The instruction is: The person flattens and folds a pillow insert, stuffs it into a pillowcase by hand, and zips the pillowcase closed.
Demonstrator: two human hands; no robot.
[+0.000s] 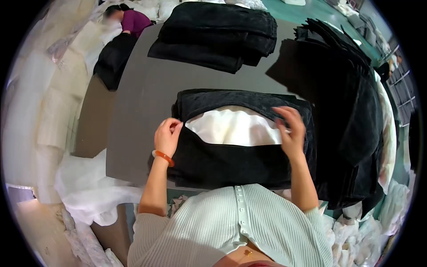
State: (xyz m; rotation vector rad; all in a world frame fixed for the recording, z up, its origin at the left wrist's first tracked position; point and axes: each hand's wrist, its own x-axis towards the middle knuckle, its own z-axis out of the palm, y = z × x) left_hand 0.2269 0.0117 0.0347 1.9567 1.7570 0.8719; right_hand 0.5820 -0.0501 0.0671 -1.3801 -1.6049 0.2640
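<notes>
In front of me on the grey table lies a folded black velvety fabric piece (231, 164), a stack or cover whose opening spreads wide. A smooth white fabric layer (231, 127) shows inside that opening. At the opening's left corner, my left hand (168, 131) is closed, its thumb and fingertips pinching the black edge. Over the right corner is my right hand (292, 131), its fingers apart and slightly bent, close to the white layer. Whether its fingertips touch the fabric is hard to tell.
A folded black fabric stack (213, 35) sits at the table's (138, 107) far side. More black fabric (351, 102) hangs over the right edge. White sheeting (93, 182) and bundles lie around the table. At the far left a person in purple (133, 22) bends over black fabric.
</notes>
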